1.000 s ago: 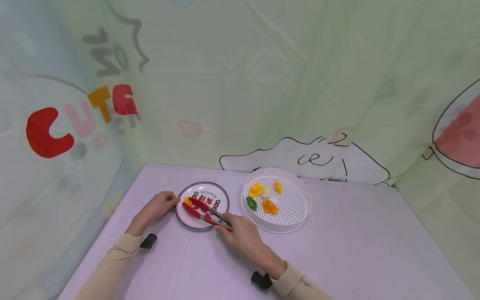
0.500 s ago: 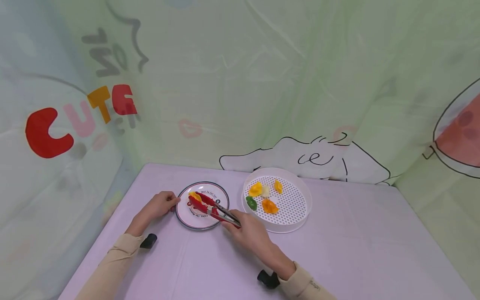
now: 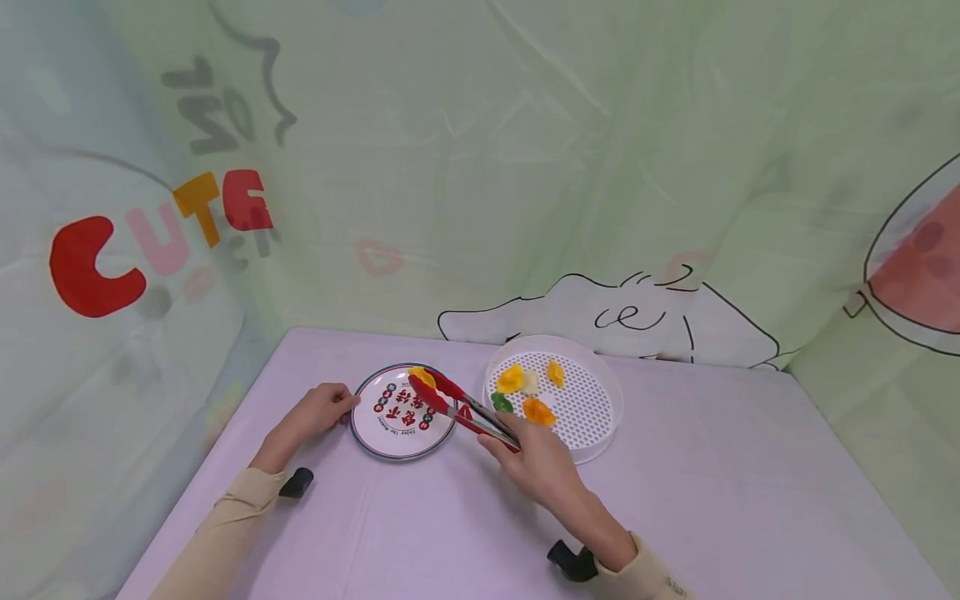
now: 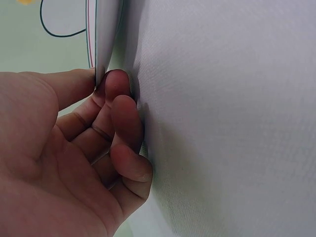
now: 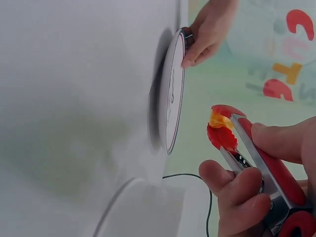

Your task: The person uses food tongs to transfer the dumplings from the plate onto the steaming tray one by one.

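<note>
My right hand (image 3: 536, 467) grips red tongs (image 3: 457, 406), and their tips pinch a yellow dumpling (image 3: 422, 377) in the air above the far right of the round printed plate (image 3: 367, 433). The right wrist view shows the tongs (image 5: 256, 158) closed on the dumpling (image 5: 218, 120), clear of the plate (image 5: 170, 98). My left hand (image 3: 318, 410) holds the plate's left rim with curled fingers (image 4: 121, 113), thumb on the rim (image 4: 101, 44). A white perforated tray (image 3: 600, 400) to the right holds several dumplings, orange, yellow, white and one green (image 3: 501, 402).
Everything sits on a pale lilac table (image 3: 712, 500). A green printed curtain (image 3: 525, 167) hangs close behind and at both sides. The tray stands right beside the plate.
The tongs have lifted the yellow dumpling off the plate's left part and carried it up and rightward toward the tray. My left hand has stayed on the plate's rim.
</note>
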A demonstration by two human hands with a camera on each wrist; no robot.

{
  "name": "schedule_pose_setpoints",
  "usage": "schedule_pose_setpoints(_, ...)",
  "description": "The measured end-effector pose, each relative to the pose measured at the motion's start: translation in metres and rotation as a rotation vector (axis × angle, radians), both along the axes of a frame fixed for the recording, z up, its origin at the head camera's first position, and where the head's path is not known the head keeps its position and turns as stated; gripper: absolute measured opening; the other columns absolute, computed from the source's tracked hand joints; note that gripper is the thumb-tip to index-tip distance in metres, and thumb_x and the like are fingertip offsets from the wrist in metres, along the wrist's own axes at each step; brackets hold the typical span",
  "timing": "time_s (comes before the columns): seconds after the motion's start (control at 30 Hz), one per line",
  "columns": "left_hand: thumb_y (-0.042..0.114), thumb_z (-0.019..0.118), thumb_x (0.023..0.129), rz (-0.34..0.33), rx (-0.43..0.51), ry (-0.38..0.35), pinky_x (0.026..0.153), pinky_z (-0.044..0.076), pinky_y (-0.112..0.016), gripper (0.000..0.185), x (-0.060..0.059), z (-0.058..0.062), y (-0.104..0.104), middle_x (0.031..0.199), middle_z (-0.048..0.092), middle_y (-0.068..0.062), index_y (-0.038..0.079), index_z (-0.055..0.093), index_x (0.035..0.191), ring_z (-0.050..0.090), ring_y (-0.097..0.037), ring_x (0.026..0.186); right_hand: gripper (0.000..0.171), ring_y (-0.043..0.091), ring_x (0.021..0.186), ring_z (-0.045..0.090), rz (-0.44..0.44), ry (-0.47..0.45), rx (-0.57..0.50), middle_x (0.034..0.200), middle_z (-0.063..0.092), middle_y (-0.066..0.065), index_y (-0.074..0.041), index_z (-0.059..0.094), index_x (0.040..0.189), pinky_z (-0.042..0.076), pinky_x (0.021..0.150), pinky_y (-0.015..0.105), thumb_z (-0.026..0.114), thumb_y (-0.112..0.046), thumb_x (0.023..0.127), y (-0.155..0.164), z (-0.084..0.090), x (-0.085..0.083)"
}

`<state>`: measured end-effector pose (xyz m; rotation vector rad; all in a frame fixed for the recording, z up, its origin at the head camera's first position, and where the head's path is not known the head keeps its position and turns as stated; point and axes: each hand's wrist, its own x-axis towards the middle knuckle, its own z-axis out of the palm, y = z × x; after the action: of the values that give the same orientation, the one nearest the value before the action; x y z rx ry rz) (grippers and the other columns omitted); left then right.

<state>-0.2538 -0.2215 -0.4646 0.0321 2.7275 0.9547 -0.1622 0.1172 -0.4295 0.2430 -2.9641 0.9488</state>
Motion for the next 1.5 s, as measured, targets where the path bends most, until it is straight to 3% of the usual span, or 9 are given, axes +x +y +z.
schedule_pose_setpoints(0.3,0.023,0.056,0.104,0.002,-0.001,-0.012,0.063,0.041,-0.027,0.023,-0.004,-0.004,-0.002,0.075,0.059,-0.005,0.005,0.062,0.092,0.051,-0.016,0.069,0.052,0.016,0.083,0.057,-0.057,0.02,0.053,0.108,0.073,0.004,-0.012,0.066,0.13,0.047,0.068,0.026,0.074,-0.042,0.088,0.023,0.008,0.01)
schedule_pose_setpoints(0.8,0.023,0.056,0.103,0.004,0.001,-0.007,0.063,0.041,-0.027,0.022,-0.006,-0.007,-0.003,0.074,0.059,-0.005,0.005,0.062,0.091,0.051,-0.016,0.068,0.054,0.023,0.092,0.063,-0.114,-0.002,0.083,0.121,0.07,0.014,-0.008,0.063,0.134,0.058,0.078,0.039,0.072,-0.04,0.091,0.064,0.01,0.019)
schedule_pose_setpoints(1.07,0.022,0.056,0.103,0.005,-0.001,-0.013,0.062,0.041,-0.028,0.023,-0.005,-0.005,-0.002,0.074,0.06,-0.006,0.005,0.062,0.09,0.051,-0.016,0.067,0.055,0.022,0.081,0.058,-0.14,-0.023,0.106,0.114,0.071,0.017,-0.004,0.062,0.133,0.049,0.064,0.029,0.071,-0.04,0.092,0.088,0.012,0.021)
schedule_pose_setpoints(1.5,0.022,0.057,0.103,0.019,0.004,-0.019,0.063,0.042,-0.028,0.022,-0.005,-0.007,-0.002,0.075,0.059,-0.004,0.005,0.062,0.092,0.052,-0.016,0.068,0.064,0.019,0.073,0.054,-0.171,-0.073,0.166,0.098,0.07,0.012,-0.002,0.06,0.133,0.043,0.057,0.029,0.066,-0.051,0.093,0.121,0.018,0.021)
